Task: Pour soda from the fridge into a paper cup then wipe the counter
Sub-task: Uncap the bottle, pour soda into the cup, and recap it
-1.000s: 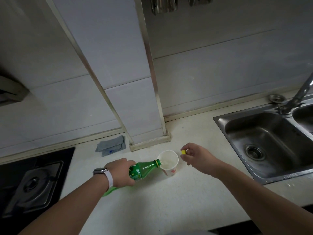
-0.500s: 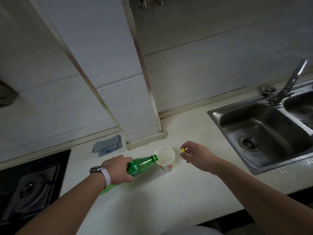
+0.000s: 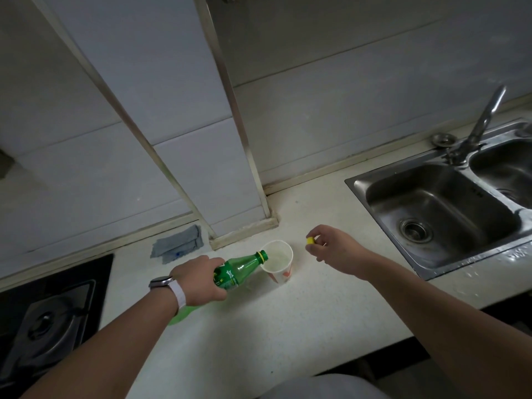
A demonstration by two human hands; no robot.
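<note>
One pale counter (image 3: 288, 318), one steel sink (image 3: 431, 208) off to the right with one tap (image 3: 486, 113) above it, one stove burner (image 3: 43, 326) at the left edge. One folded grey cloth (image 3: 178, 245) lies by the wall. The left hand (image 3: 198, 279) wraps snugly round one green soda bottle (image 3: 239, 269) — tipped nearly flat, mouth over the rim of the single paper cup (image 3: 278, 264). The right hand (image 3: 331, 247), just beside the cup, pinches one yellow cap (image 3: 310, 240) between thumb and forefinger — other fingers loosely curled.
</note>
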